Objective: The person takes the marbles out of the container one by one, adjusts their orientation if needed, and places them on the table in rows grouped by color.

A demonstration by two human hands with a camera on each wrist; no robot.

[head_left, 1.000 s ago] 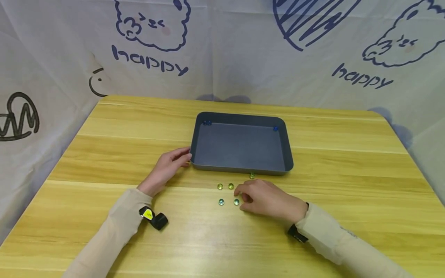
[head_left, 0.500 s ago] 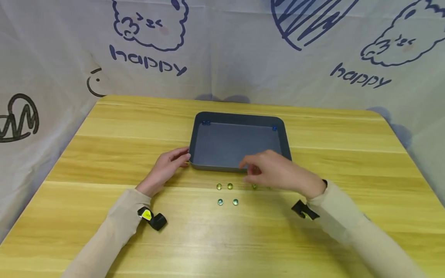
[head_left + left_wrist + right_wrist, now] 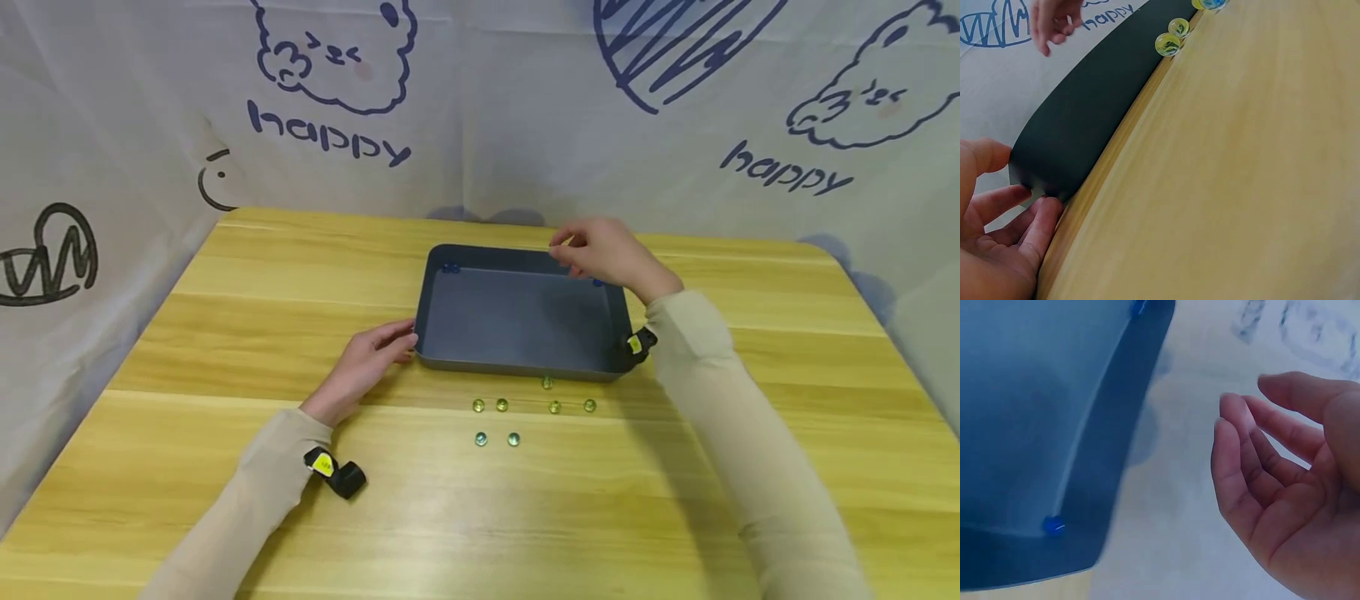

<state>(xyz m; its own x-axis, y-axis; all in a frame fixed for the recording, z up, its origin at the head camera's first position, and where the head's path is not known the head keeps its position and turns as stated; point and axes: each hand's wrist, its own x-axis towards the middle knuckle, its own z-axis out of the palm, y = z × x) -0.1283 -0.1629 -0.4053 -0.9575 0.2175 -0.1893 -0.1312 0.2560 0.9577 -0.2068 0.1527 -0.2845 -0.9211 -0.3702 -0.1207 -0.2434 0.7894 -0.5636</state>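
Note:
A dark grey rectangular tray (image 3: 517, 327) lies on the wooden table. My left hand (image 3: 366, 360) touches its front left corner; in the left wrist view the fingers (image 3: 1041, 234) rest against the outer wall. My right hand (image 3: 603, 252) is raised over the tray's back right rim. Its fingers (image 3: 1229, 456) are loosely bent, with nothing between them and the thumb. Inside the tray, blue marbles (image 3: 451, 268) sit in the back left corner and another blue marble (image 3: 1054, 525) lies in the back right corner, partly covered by the hand in the head view.
Several yellow-green marbles (image 3: 502, 405) lie in front of the tray, one marble (image 3: 547, 383) right by its front wall. Two teal marbles (image 3: 481, 438) are nearer to me. Behind the table hangs a white cloth (image 3: 517, 125) with drawings.
My right hand has moved from beside the marbles, up across the tray to its back right rim. The right-hand yellow-green marbles are uncovered. The left hand has stayed at the corner.

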